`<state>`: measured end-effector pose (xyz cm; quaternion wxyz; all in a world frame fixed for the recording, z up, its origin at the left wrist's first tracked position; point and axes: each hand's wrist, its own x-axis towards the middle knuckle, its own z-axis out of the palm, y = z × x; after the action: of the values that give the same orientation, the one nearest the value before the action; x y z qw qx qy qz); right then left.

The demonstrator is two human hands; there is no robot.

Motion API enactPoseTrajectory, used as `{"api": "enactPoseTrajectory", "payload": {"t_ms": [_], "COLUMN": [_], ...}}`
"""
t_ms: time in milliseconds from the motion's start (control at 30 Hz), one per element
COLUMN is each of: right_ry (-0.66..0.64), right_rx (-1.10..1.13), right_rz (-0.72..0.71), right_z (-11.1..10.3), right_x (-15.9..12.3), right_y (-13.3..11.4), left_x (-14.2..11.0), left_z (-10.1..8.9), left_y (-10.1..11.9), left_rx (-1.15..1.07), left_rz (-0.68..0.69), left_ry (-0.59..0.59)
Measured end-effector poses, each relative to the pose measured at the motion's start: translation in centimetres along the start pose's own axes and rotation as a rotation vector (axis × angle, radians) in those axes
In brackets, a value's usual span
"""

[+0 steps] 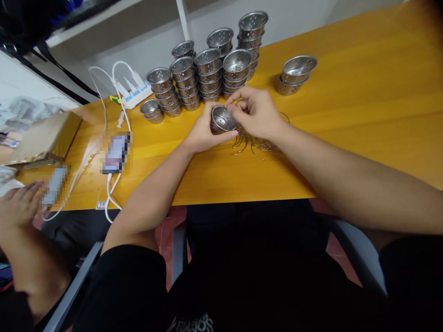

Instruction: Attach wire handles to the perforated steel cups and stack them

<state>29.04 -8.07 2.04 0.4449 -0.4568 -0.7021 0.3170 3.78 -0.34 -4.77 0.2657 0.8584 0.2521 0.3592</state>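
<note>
My left hand (202,131) is wrapped round a small perforated metal strainer basket (222,121), its mouth tilted up toward me. At the basket's right rim, my right hand (254,113) has its thumb and fingertips pinched together. Whatever lies between those fingertips is too small to make out. Under and beside my right hand, several thin curved metal wires (240,143) lie loose on the wooden table (214,184), partly hidden by the hand and forearm.
Stacked strainer baskets (209,69) stand behind my hands, with a shorter stack (296,76) to the right. At left are a power strip (136,94), a phone (117,154) on a white cable and a cardboard box (48,138). Another person's hand (20,203) is near a second phone (55,184).
</note>
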Motion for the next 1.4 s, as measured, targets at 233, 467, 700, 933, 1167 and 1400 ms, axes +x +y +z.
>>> {"api": "enactPoseTrajectory", "payload": {"t_ms": [233,467,700,933,1167,1400], "right_ry": [-0.227,-0.193,-0.148,-0.171,-0.078,-0.015], "right_rx": [0.154,0.165,0.193,0.178,0.124,-0.095], "right_rz": [-0.059,0.006,-0.034,-0.036,-0.124,-0.147], "right_z": [-1.8,-1.2,-0.6,-0.9,-0.9,-2.0], "right_x": [-0.7,-0.5,-0.4,-0.5,-0.4,-0.6], "right_y": [-2.2,-2.0,-1.7,-1.7,-0.3,-0.6], "left_x": [0.0,0.0,0.1,0.1,0.0,0.2], "left_z": [-1.2,-0.5,-0.5,-0.5,-0.6,-1.3], "left_y": [-0.6,-1.0,-0.9,-0.6,-1.7,-3.6], "left_rx": [-0.103,-0.089,-0.045,-0.028,-0.017,0.047], "left_rz": [-0.005,0.000,0.058,0.061,0.111,0.117], "left_ry": [-0.035,-0.037,-0.036,-0.023,0.003,0.035]}}
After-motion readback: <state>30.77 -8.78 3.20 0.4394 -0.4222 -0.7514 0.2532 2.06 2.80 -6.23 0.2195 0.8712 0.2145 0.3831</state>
